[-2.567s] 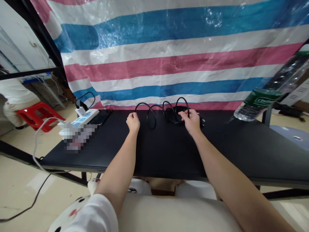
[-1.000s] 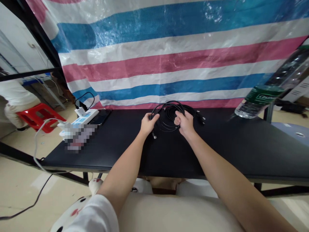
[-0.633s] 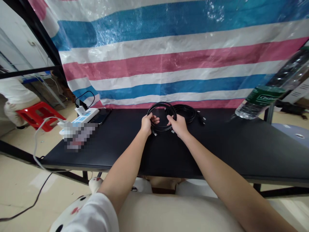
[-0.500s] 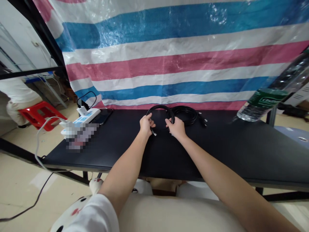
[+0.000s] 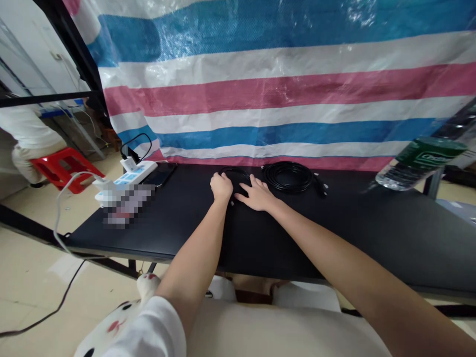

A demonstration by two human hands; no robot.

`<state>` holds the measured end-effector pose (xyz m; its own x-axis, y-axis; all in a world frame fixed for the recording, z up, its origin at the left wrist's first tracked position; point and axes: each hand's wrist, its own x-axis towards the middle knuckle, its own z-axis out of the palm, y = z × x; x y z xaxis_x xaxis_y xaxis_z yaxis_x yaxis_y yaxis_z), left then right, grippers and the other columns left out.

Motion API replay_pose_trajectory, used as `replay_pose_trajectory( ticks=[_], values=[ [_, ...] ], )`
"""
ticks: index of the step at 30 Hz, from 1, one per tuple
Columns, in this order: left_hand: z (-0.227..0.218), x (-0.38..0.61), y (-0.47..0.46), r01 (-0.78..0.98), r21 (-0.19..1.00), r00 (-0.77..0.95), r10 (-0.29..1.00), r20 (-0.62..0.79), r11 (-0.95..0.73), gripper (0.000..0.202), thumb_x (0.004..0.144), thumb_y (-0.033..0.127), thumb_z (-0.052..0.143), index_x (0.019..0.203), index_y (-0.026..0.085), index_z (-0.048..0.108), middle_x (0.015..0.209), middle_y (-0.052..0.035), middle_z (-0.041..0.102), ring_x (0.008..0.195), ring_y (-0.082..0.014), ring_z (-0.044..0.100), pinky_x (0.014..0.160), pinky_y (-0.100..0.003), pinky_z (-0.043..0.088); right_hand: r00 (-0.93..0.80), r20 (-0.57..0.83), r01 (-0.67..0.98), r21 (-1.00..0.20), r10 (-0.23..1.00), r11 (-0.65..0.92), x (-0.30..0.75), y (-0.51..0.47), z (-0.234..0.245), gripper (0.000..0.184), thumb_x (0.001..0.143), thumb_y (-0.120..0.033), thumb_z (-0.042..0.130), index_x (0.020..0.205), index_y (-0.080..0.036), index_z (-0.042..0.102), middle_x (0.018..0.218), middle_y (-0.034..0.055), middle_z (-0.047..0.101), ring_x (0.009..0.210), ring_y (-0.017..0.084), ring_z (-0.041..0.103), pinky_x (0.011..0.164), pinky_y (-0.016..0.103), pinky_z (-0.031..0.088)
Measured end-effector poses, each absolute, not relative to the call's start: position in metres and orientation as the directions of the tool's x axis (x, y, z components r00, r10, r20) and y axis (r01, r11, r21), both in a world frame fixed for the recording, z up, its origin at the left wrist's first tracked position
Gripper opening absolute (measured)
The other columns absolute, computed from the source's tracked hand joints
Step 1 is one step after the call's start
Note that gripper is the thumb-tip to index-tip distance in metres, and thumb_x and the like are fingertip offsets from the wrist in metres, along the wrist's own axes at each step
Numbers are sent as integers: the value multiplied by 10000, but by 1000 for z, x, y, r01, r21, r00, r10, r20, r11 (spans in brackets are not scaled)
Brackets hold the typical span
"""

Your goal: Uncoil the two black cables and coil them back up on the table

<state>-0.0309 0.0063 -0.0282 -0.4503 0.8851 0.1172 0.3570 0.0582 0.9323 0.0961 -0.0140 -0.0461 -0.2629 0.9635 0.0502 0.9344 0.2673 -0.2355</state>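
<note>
A small coil of black cable (image 5: 238,174) lies on the black table (image 5: 334,233), partly hidden under both hands. My left hand (image 5: 220,187) is curled over the coil's left side, its fingers closed on the cable. My right hand (image 5: 256,194) lies flat with fingers stretched out, pressing on the coil's right side. A second, larger black cable coil (image 5: 289,176) rests just to the right, apart from both hands, with its plug ends (image 5: 322,186) trailing right.
A white power strip (image 5: 126,176) with plugged cords and a dark phone (image 5: 162,174) sit at the table's left end. A clear water bottle (image 5: 424,159) stands at the right edge. A striped tarp (image 5: 282,84) hangs behind. Another person sits by a red stool (image 5: 61,166) at far left.
The cable was wound into a small coil held up between both hands, separated from the larger coil, then lowered onto the table. My right hand has flattened on it.
</note>
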Motion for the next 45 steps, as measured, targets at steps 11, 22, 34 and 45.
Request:
replay_pose_trajectory(
  ticks=[11,22,34,45],
  values=[
    [-25,-29,-8,822,545,-305,936,175,166,362,834,272,479,1125,147,653,1393,-214,500,1293,-365,459,1052,-491,353,-185,134,949,-232,974,212,80,20,-43,674,847,-662,419,1263,-162,598,1414,215,477,1327,364,393,1040,509,324],
    [-20,-28,-13,899,431,-151,980,127,83,470,784,238,545,1246,192,618,1525,-177,357,1439,-331,273,1149,-475,253,-193,362,935,-213,912,283,85,0,-33,474,857,-429,525,1189,-107,626,1354,193,531,1319,325,373,1062,454,311],
    [-12,-22,-25,886,459,-123,988,92,68,632,780,469,609,1342,186,545,1563,-169,285,1453,-352,225,1165,-452,232,360,701,872,-487,615,45,203,-19,-44,137,735,-219,511,762,-192,642,824,117,635,905,304,529,811,460,407],
    [-18,-26,-20,852,517,-153,983,98,81,472,838,267,580,1301,179,571,1544,-193,307,1350,-306,439,1096,-375,383,775,248,515,-782,582,-352,222,-25,-39,279,616,-375,732,816,-196,656,777,105,654,859,299,629,776,439,502]
  ],
)
